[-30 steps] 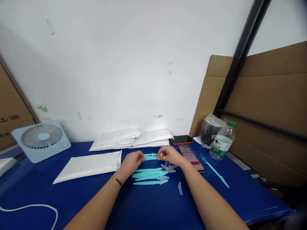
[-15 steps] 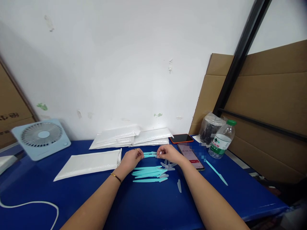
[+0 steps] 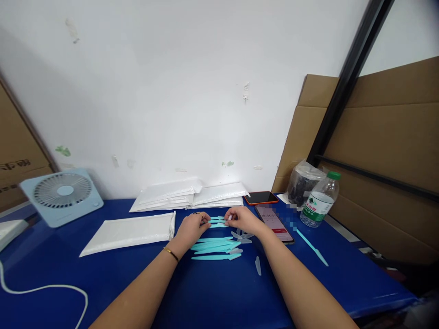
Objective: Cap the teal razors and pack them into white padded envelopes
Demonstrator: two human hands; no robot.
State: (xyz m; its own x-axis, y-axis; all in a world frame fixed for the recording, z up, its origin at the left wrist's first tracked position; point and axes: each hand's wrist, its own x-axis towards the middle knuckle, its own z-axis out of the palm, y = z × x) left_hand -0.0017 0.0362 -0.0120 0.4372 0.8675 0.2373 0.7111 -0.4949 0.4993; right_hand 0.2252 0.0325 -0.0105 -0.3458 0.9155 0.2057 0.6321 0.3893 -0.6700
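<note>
Three turquoise eyebrow razors (image 3: 217, 221) lie side by side between my two hands. My left hand (image 3: 192, 229) is closed, with thumb and fingertips pinching their left ends. At their right ends, the fingers of my right hand (image 3: 243, 219) are also closed in a pinch, and these hide the razor heads. Just nearer to me, a loose pile of more turquoise razors (image 3: 216, 246) rests on the blue table. Several clear blade caps (image 3: 245, 239) are scattered under and beside my right wrist, and a single cap (image 3: 258, 265) lies apart near my right forearm.
White padded envelopes (image 3: 219, 194) are stacked by the wall, and another envelope (image 3: 128, 233) lies left. A phone (image 3: 272, 224), an orange-edged phone (image 3: 260, 198), a water bottle (image 3: 318, 201) and one razor (image 3: 312, 246) are right. A blue fan (image 3: 63, 196) stands far left.
The razors between my hands now show more clearly as three separate strips. My left fingers have shifted slightly right along them. The whole view has moved a little.
</note>
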